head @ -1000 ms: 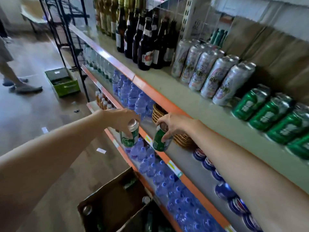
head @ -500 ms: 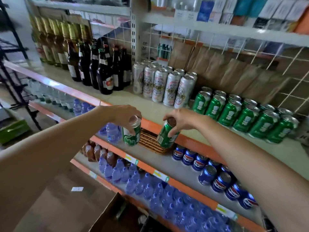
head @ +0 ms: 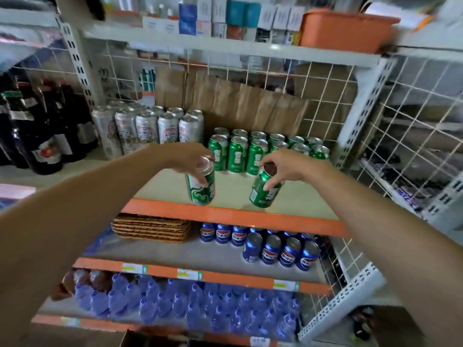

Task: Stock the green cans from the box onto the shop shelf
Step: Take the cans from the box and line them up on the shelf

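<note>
Through the head camera, my left hand (head: 190, 159) gripped the left can (head: 201, 187) from above, fingers curled over its top rim. The green can tilted, its base over the orange front edge (head: 225, 214) of the shelf (head: 162, 186). My right hand (head: 283, 166) pinched the right can (head: 265, 190) by its top too, leaning the other way above the shelf's front. I could not tell whether either base touched the board. The two hands were apart, with bare shelf between them. Just behind stood the stocked green cans (head: 250, 151) in two rows, with silver cans (head: 147, 128) to their left and dark bottles (head: 37, 131) further left. One shelf down sat blue cans (head: 275, 249) beside woven mats (head: 150, 227), with water bottles (head: 188, 304) below.
</note>
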Tool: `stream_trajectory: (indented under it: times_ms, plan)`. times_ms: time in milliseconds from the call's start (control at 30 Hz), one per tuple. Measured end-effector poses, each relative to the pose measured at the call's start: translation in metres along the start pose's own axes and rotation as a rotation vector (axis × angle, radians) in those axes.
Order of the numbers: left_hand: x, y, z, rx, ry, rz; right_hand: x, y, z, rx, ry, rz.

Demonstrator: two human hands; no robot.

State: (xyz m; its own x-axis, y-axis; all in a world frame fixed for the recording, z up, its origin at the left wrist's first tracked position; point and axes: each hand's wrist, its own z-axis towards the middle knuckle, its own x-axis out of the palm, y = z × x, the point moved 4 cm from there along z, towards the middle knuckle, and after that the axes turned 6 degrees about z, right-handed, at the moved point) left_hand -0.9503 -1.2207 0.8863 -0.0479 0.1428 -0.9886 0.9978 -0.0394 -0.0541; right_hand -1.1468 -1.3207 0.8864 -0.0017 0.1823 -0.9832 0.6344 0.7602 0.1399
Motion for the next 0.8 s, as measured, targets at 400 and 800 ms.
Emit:
stream_trajectory:
  times_ms: [400,800]
  plan:
    - [-0.002,-0.068,0.108,0.093,-0.015,0.045,0.003,-0.133,-0.028,0.132,0.072,0.003]
    - [0.012,-0.070,0.142,0.145,0.014,-0.022,0.018,-0.170,-0.021,0.196,0.114,0.090]
